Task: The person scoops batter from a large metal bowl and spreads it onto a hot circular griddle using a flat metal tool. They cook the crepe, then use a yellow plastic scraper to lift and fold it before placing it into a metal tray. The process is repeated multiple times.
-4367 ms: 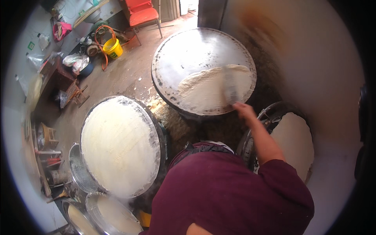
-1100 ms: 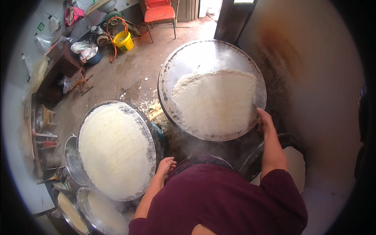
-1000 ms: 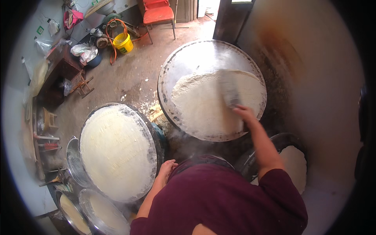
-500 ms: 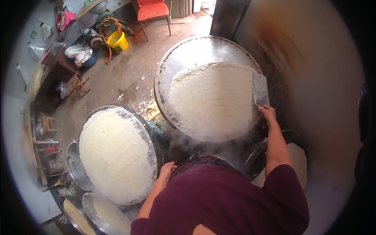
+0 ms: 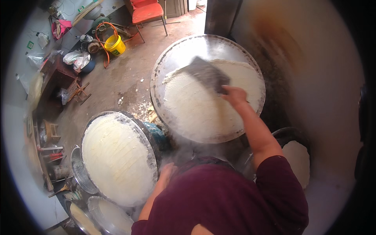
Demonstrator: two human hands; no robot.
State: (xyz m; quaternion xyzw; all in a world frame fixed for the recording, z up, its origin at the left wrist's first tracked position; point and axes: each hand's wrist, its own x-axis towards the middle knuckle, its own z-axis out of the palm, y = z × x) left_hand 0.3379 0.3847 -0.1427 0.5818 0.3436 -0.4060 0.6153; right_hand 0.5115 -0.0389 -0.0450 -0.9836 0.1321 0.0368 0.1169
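Note:
My right hand (image 5: 236, 96) is closed on the handle of a wide, flat scraper (image 5: 207, 73), which is smeared by motion. The blade sits over the upper part of a pale batter sheet (image 5: 199, 113). That sheet covers most of a large round metal griddle (image 5: 168, 58), whose bare far side shines. Near my waist, my left hand (image 5: 168, 171) hangs low beside a second large round pan (image 5: 154, 147), which is covered by another pale sheet (image 5: 117, 156). Haze and blur hide how its fingers are set, and I see nothing in it.
Metal basins (image 5: 80, 176) stand at the lower left, two of them with pale contents. Another dark-rimmed pan (image 5: 307, 150) is at my right. Steam rises before me. Beyond lie a yellow bucket (image 5: 115, 45), an orange hose (image 5: 105, 55), a red chair (image 5: 147, 15) and a wooden stool (image 5: 80, 93).
My right hand has swung the scraper from the griddle's right edge leftward and away, over the far part of the sheet. My left hand stays near the same spot. The view has shifted slightly.

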